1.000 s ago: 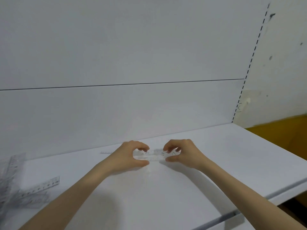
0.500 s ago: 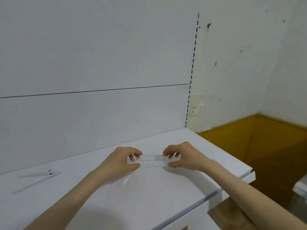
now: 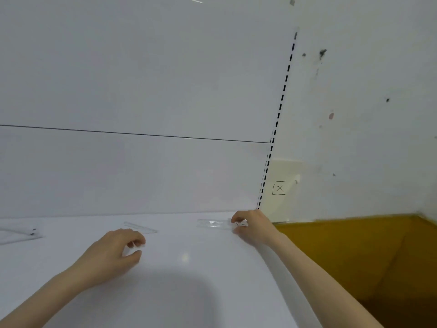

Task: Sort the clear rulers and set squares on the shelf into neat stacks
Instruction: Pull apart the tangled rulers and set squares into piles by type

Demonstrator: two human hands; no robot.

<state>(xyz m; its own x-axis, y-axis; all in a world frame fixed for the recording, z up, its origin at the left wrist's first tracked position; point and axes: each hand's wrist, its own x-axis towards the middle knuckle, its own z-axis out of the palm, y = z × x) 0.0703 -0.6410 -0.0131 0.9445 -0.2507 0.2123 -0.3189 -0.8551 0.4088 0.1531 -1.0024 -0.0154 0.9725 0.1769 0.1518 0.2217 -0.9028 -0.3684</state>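
Clear ruler (image 3: 214, 224) on the white shelf (image 3: 189, 292), end pinched in the right grip (image 3: 246, 224); left grip (image 3: 113, 252) curled, contents unclear.

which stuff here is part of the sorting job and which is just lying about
Job:
clear plastic ruler, pinched by the right hand
clear plastic piece lying mid-shelf
clear plastic pieces with dark dots, far left
white shelf

Lying about:
pen-drawn boxed X on the wall
black slotted upright strip
yellow-brown floor
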